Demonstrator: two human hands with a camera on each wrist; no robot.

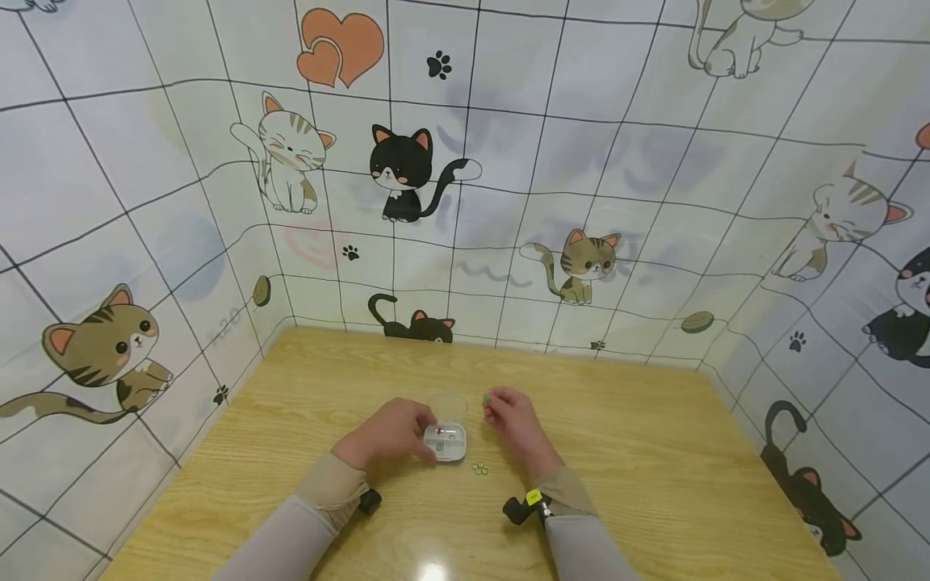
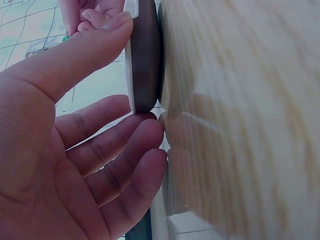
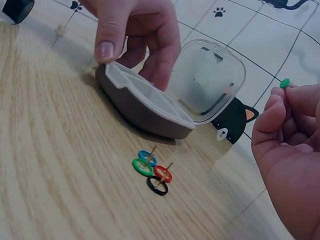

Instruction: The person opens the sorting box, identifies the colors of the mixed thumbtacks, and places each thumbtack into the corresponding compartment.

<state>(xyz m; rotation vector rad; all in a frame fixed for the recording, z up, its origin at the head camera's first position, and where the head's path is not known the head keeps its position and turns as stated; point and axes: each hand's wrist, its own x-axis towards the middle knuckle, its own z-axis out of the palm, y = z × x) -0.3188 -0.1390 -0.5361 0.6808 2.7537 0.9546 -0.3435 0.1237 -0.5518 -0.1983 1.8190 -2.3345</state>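
Right hand (image 1: 516, 426) has its fingers pinched on the green tack (image 3: 285, 83), near the case (image 3: 150, 119) the left hand (image 1: 391, 433) grips; tack presumably light, rigid, best held by its rim, point not discernible.

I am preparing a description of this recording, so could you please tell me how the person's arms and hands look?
The left hand and the right hand are bare, without gloves. The sleeves are pale grey, with beige cuffs near the hands. A small black device sits at each wrist, and a bright yellow patch shows beside the right one.
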